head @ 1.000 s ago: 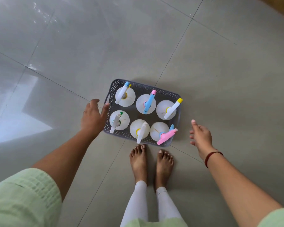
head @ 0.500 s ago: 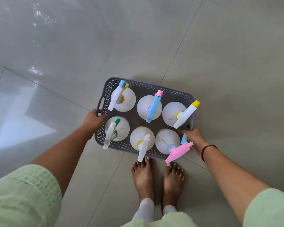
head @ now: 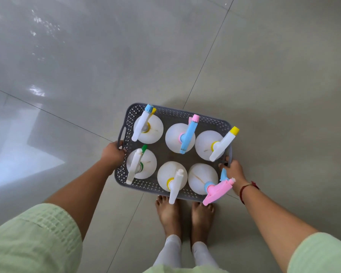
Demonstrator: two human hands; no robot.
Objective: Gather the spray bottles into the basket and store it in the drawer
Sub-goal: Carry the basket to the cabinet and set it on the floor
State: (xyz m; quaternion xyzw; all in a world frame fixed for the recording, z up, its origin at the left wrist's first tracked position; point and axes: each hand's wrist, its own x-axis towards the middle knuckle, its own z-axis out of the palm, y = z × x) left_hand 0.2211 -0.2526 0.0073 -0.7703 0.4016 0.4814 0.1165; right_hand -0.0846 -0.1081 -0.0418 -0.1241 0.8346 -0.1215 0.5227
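Note:
A grey perforated basket (head: 171,112) hangs above the tiled floor, held level between both hands. Several white spray bottles stand upright inside it in two rows, among them one with a blue trigger (head: 187,137), one with a yellow nozzle (head: 222,143) and one with a pink trigger (head: 217,191) that overhangs the near right corner. My left hand (head: 112,154) grips the basket's left handle. My right hand (head: 233,172) grips the right end of the basket. No drawer is in view.
Glossy grey floor tiles (head: 264,85) spread all around, with bright window reflections at the left. My bare feet (head: 183,215) stand just below the basket's near edge.
Both hands closed on the basket's ends and lifted it off the floor toward the camera; it now appears larger and nearer than a second ago.

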